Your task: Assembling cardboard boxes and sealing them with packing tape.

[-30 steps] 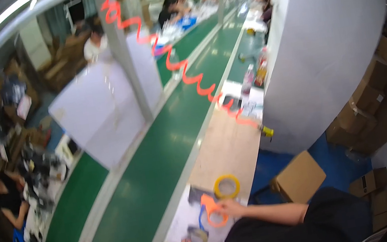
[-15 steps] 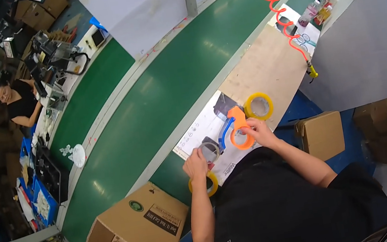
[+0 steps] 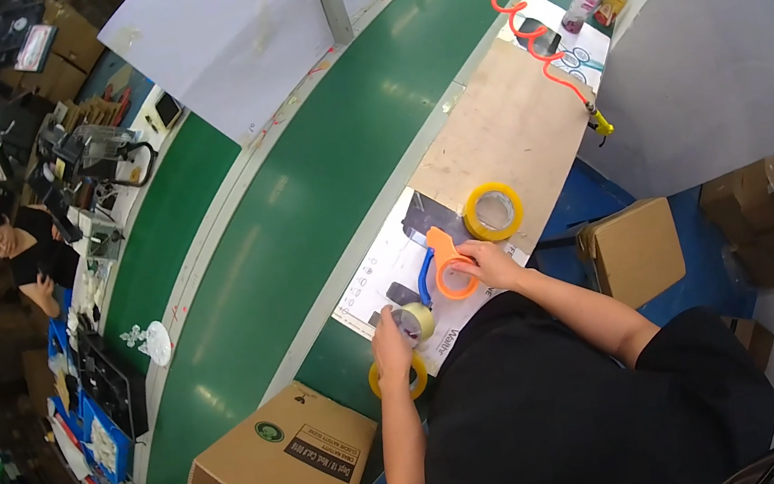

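My right hand (image 3: 492,264) is closed on an orange tape dispenser (image 3: 446,247) with a blue handle, gripping it by its round hub. Just to the left, my left hand (image 3: 392,348) holds a roll of pale, see-through tape (image 3: 424,319), turned partly on its side. The roll and the dispenser are a small gap apart, over a printed white sheet (image 3: 380,263). A yellow tape roll (image 3: 475,218) lies beyond my right hand on the bench. Under my left wrist is another yellow tape roll (image 3: 418,380), partly hidden.
An open cardboard box (image 3: 307,437) stands at the lower left. The green conveyor belt (image 3: 299,195) runs along the bench's far side. A coiled red air hose (image 3: 528,34) hangs over the bench's right end. Another carton (image 3: 634,253) is at right. Across the belt sits a person (image 3: 38,247).
My left hand has turned the clear tape roll, so its pale outer side now shows. The dispenser stays in my right hand. The whole view has shifted slightly.
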Demonstrator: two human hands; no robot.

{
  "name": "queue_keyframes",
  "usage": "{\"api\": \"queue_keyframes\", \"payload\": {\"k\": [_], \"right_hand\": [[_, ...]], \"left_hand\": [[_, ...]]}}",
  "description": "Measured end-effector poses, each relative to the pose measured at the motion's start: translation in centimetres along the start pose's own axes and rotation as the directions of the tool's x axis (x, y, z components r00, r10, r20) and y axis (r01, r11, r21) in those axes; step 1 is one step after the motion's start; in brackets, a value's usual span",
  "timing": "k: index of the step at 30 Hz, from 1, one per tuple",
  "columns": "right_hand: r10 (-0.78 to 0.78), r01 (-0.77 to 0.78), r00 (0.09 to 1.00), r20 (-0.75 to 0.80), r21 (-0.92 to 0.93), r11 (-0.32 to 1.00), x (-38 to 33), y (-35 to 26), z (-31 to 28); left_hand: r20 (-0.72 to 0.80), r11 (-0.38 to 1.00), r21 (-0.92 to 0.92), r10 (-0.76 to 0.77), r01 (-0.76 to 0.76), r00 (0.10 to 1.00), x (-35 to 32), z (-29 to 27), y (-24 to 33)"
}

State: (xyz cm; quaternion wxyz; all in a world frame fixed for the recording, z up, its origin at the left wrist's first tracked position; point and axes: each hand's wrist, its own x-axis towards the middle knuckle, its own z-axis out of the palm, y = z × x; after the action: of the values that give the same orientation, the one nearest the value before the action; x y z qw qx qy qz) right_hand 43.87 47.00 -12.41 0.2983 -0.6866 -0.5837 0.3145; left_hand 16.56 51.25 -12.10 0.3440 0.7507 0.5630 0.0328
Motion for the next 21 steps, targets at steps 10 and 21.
{"api": "queue_keyframes", "payload": {"k": [10,21], "right_hand": [[-0.129,-0.036,0.921,-0.367,-0.412,0.910,-1.2,0.8,-4.3],[0.181,-0.194,0.980,-0.082,-0.192,0.962,-1.0,-1.7,-8.8]], "left_hand": [[-0.127,0.998,0.052,0.025,-0.018,0.992,-1.2,-2.6,0.7],[-0.128,0.990,0.044,0.135,-0.130,0.983,-3.1,-4.7,1.9]]}}
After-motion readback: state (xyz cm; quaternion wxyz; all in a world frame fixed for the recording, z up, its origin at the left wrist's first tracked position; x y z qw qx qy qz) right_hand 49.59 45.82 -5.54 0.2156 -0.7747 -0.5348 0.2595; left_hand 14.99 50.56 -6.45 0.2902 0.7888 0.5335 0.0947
